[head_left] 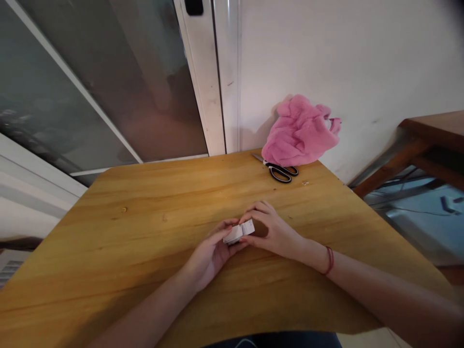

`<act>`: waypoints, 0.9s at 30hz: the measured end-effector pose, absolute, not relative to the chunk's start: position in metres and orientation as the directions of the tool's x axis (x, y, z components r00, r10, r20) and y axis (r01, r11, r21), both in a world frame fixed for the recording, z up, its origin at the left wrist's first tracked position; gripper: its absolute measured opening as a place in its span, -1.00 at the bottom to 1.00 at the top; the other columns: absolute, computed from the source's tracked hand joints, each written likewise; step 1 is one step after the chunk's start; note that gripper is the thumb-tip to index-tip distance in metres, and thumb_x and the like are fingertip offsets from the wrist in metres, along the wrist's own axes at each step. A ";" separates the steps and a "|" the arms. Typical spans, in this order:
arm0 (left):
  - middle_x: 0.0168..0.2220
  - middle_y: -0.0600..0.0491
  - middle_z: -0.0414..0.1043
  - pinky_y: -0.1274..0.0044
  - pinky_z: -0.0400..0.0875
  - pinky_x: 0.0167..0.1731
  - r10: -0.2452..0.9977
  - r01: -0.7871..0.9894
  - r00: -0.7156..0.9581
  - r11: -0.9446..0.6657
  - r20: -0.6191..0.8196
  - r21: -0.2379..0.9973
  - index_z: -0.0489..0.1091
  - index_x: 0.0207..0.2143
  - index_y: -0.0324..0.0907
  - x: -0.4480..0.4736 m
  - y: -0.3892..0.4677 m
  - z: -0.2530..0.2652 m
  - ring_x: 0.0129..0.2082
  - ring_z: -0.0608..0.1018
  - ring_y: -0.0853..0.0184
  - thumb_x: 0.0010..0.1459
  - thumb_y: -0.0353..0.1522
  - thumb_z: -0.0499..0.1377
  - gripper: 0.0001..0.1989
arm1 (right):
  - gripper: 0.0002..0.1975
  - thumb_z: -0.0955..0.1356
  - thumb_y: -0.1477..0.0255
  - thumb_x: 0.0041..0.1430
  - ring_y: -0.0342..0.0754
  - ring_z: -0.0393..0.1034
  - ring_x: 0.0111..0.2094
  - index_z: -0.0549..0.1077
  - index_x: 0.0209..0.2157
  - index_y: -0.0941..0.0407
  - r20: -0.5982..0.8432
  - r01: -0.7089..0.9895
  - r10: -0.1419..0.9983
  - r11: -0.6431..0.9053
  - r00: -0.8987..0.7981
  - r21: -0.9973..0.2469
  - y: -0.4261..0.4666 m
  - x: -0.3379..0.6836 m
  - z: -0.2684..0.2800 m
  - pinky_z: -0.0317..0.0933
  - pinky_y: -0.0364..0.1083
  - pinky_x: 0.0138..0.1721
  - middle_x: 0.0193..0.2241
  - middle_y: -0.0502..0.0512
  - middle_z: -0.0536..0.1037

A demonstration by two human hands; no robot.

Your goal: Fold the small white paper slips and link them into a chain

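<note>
A small stack of white cards (233, 235) is held between my two hands, just above the middle of the wooden table (174, 203). My left hand (212, 253) wraps round the left part of the stack, thumb on top and fingers beneath. My right hand (273, 229), with a red string round its wrist, pinches the right part between thumb and fingertips. A line or step shows across the stack between the two parts. Any marks on the cards are too small to read.
Black-handled scissors (281, 172) lie at the table's back edge, partly under a crumpled pink cloth (299, 133). A tiny yellow bit (124, 210) rests at the left. Behind stand a sliding glass door (152, 87) and a white wall; another wooden table (435, 128) is at right.
</note>
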State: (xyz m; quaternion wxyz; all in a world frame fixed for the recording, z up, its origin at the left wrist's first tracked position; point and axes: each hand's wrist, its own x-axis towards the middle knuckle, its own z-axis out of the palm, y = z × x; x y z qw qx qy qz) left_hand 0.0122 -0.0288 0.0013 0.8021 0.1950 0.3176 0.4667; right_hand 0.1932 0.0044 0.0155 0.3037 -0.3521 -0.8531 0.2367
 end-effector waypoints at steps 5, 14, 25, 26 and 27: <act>-0.17 -0.08 0.45 0.40 0.43 -0.10 0.876 -0.646 0.304 0.478 -0.375 0.595 0.39 -0.26 -0.30 0.011 -0.025 0.002 -0.23 0.53 0.29 0.10 -0.53 0.09 -0.86 | -0.79 0.39 0.31 0.05 -0.02 0.23 -0.18 0.39 -0.26 0.06 0.395 0.454 0.749 0.646 -0.532 -0.613 0.007 0.196 0.018 0.14 -0.01 -0.10 -0.28 0.06 0.39; -0.21 -0.14 0.49 0.40 0.38 -0.06 0.884 -0.616 0.306 0.466 -0.352 0.635 0.34 -0.20 -0.31 0.010 -0.024 0.002 -0.20 0.55 0.22 0.11 -0.50 0.10 -0.83 | -0.81 0.36 0.32 0.10 0.00 0.26 -0.20 0.37 -0.24 0.06 0.497 0.444 0.806 0.592 -0.321 -0.673 0.011 0.201 0.024 0.18 0.01 -0.13 -0.29 0.08 0.39; -0.20 -0.02 0.45 0.39 0.38 -0.07 0.870 -0.629 0.386 0.492 -0.308 0.601 0.39 -0.23 -0.26 0.015 -0.029 0.005 -0.29 0.49 0.39 0.14 -0.47 0.09 -0.86 | -0.79 0.39 0.34 0.05 -0.01 0.23 -0.18 0.40 -0.24 0.06 0.360 0.413 0.777 0.595 -0.517 -0.690 0.003 0.186 0.016 0.16 0.00 -0.13 -0.30 0.07 0.37; -0.20 -0.02 0.45 0.41 0.38 -0.07 0.873 -0.621 0.381 0.485 -0.304 0.616 0.38 -0.23 -0.26 0.014 -0.029 0.005 -0.28 0.50 0.40 0.12 -0.50 0.11 -0.85 | -0.78 0.39 0.34 0.04 -0.01 0.22 -0.18 0.40 -0.24 0.06 0.354 0.420 0.780 0.591 -0.516 -0.689 0.004 0.187 0.016 0.16 0.00 -0.12 -0.29 0.07 0.37; -0.19 -0.02 0.45 0.43 0.38 -0.08 0.876 -0.614 0.374 0.479 -0.303 0.627 0.38 -0.22 -0.26 0.014 -0.029 0.005 -0.28 0.50 0.40 0.10 -0.52 0.12 -0.83 | -0.76 0.40 0.33 0.04 -0.01 0.21 -0.17 0.40 -0.22 0.06 0.345 0.428 0.783 0.586 -0.518 -0.688 0.005 0.188 0.016 0.15 0.00 -0.11 -0.28 0.08 0.37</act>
